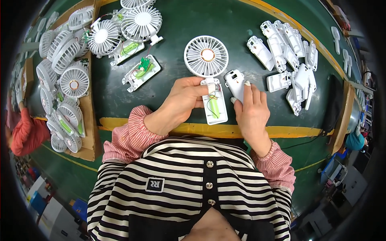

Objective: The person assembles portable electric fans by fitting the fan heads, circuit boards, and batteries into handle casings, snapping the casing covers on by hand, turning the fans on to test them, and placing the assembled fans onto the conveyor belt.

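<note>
A white handheld fan [206,56] lies in front of me, its round grille pointing away and its handle uncovered. Inside the handle shell a green battery [214,107] and thin wires show. My left hand [179,99] grips the handle just below the grille, thumb across its top. To the right, my right hand [252,110] has its fingers around a white handle cover [235,83], which lies tilted on the table beside the fan. The fingertips wear pale finger cots. The cover's lower end is partly hidden by the hand.
A pile of white handle covers [281,46] lies at the right. Fans with exposed batteries [136,24] are heaped at the back left, near an open handle with a green circuit board [145,63]. A cardboard box [95,132] of fans stands left. Other people [28,132] sit at both sides.
</note>
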